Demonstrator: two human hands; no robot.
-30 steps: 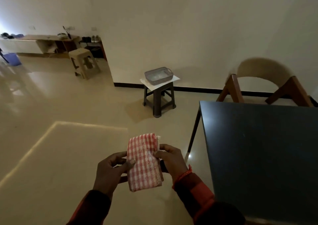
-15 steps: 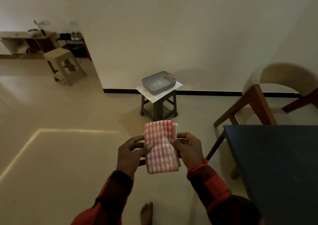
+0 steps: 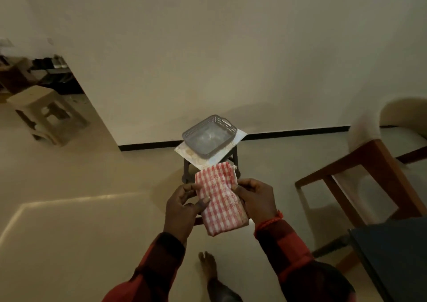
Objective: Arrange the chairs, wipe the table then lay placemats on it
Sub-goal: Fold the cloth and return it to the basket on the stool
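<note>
I see both hands at frame centre gripping a folded cloth [image 3: 220,200]: left hand [image 3: 182,206] pinches its left edge, right hand [image 3: 256,199] its right edge. Table [image 3: 397,260] corner sits at lower right, chair [image 3: 369,163] just above it at right. Stool [image 3: 209,163] with grey basket [image 3: 209,135] stands just beyond the cloth, by the wall. Open floor fills the left side. Second stool [image 3: 46,114] upper left. Bare foot [image 3: 208,264] bottom centre.
</note>
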